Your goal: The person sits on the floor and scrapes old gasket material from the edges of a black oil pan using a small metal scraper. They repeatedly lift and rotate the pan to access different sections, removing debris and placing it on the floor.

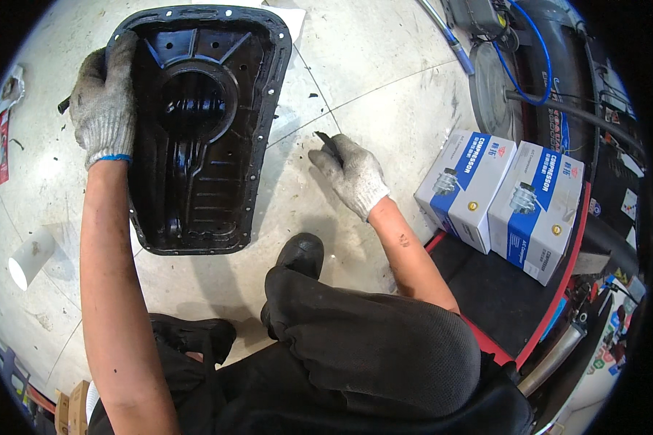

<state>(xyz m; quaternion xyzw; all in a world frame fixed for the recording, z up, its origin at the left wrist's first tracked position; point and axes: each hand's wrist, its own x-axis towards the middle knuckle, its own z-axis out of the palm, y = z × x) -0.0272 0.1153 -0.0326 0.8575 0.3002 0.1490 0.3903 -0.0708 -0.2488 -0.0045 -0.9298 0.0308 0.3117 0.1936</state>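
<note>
A black oil pan (pixel 228 163), its open side facing up, is oily inside, with bolt holes around its flange. My left hand (pixel 105 105), in a grey-white knit glove, is closed on the pan's upper left edge. Something dark pokes out beside that glove, too hidden to name. Apart from the pan, to its right, my gloved right hand (pixel 352 170) pinches a thin, dark, blade-like piece (pixel 326 141) with a pointed end. Small black scraps lie on the floor between the pan and this hand.
Two white-and-blue compressor boxes (pixel 466 190) stand on a red-edged black surface (pixel 479 297) at right. A black cylindrical tank (pixel 559 80) with a blue hose stands at the upper right. A white paper roll (pixel 31 259) and a red packet (pixel 0 148) lie on the floor at left.
</note>
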